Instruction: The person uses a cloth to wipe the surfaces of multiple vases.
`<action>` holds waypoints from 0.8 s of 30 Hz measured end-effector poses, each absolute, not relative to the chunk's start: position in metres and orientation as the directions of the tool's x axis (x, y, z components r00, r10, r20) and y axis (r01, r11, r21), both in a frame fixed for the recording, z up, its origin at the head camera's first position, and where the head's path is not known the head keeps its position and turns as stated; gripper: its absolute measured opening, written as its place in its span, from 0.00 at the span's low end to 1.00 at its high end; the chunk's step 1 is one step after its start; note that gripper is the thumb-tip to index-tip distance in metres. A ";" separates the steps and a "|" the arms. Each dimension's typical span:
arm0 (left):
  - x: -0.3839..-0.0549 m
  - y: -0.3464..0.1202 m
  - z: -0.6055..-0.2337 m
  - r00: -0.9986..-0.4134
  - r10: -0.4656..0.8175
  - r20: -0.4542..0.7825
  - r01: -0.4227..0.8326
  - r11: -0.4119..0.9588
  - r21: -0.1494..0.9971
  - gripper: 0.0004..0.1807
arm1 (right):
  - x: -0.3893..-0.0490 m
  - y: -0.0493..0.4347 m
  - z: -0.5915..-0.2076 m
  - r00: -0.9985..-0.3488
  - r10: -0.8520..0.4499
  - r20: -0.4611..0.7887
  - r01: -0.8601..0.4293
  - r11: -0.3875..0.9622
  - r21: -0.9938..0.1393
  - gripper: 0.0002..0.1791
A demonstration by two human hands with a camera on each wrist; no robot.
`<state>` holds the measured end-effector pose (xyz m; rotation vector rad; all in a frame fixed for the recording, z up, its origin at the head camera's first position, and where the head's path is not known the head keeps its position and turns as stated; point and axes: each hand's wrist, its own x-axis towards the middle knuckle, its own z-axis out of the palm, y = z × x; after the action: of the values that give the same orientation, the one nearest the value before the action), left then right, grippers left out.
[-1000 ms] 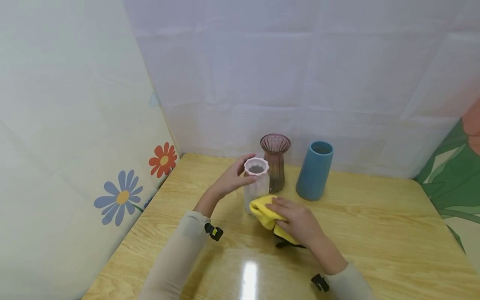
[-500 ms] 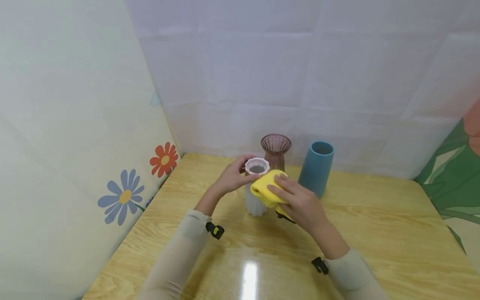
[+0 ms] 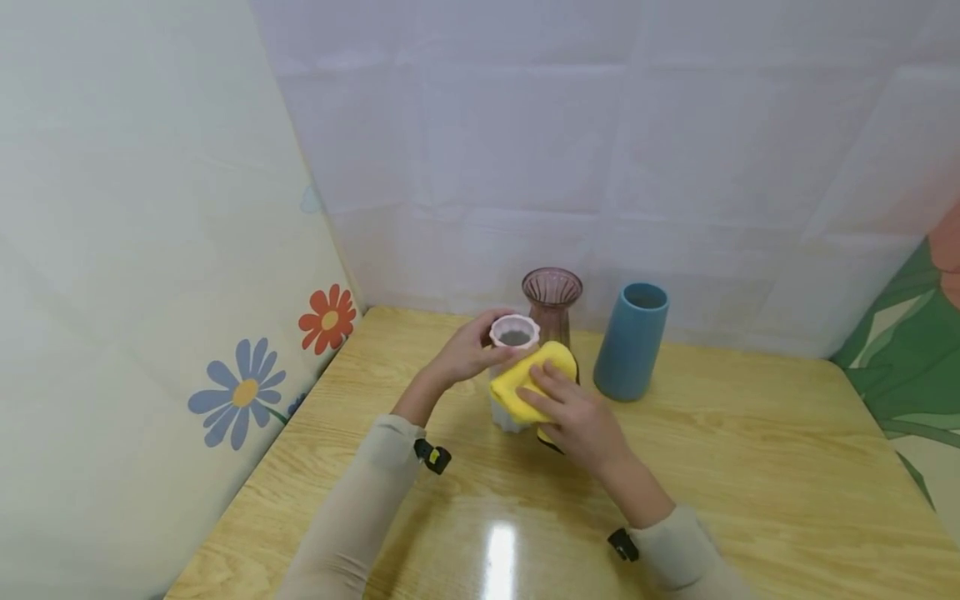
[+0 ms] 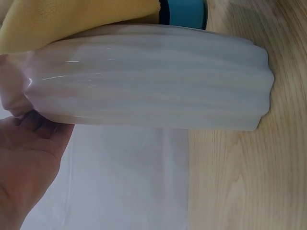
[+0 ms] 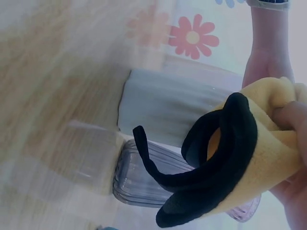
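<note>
A pale ribbed vase [image 4: 158, 79] with a scalloped pink rim stands upright on the table. My left hand [image 3: 463, 353] grips it around the neck, thumb in front and fingers behind. My right hand [image 3: 581, 417] holds a folded yellow cloth [image 3: 534, 382] with black edging against the right side of the vase's upper body. In the right wrist view the black-edged end of the cloth [image 5: 247, 153] hangs loose from the fingers. Just behind stands a purple glass vase [image 3: 551, 304] with a flared mouth, its lower part hidden by the cloth in the head view.
A blue tapered vase [image 3: 632, 343] stands to the right of the glass one. The wooden table [image 3: 750, 467] meets a white sheet wall [image 3: 675, 167] at the back. On the left is a flower-printed sheet [image 3: 150, 208].
The right hand with the yellow cloth has risen from the pale vase's lower body to its upper body, then shifted slightly left and down. The left hand keeps its hold on the neck.
</note>
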<state>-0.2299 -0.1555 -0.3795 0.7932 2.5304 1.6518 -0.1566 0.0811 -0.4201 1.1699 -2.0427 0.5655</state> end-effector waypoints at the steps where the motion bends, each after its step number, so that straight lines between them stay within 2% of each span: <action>1: -0.230 -0.155 -0.380 -0.870 0.421 0.258 0.405 0.311 0.860 0.34 | -0.156 0.080 -0.421 -0.346 -0.559 0.754 -0.866 0.499 -0.027 0.33; 11: -0.231 -0.154 -0.380 -0.872 0.423 0.247 0.386 0.281 0.879 0.33 | -0.151 0.077 -0.432 -0.400 -0.561 0.724 -0.847 0.529 -0.058 0.33; 24: -0.233 -0.158 -0.383 -0.855 0.452 0.254 0.400 0.264 0.878 0.33 | -0.147 0.075 -0.440 -0.398 -0.571 0.718 -0.848 0.527 -0.051 0.32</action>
<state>-0.2327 -0.1579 -0.3831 0.8301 2.4587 1.6846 -0.1474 0.0752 -0.4398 1.1470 -2.1170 0.5493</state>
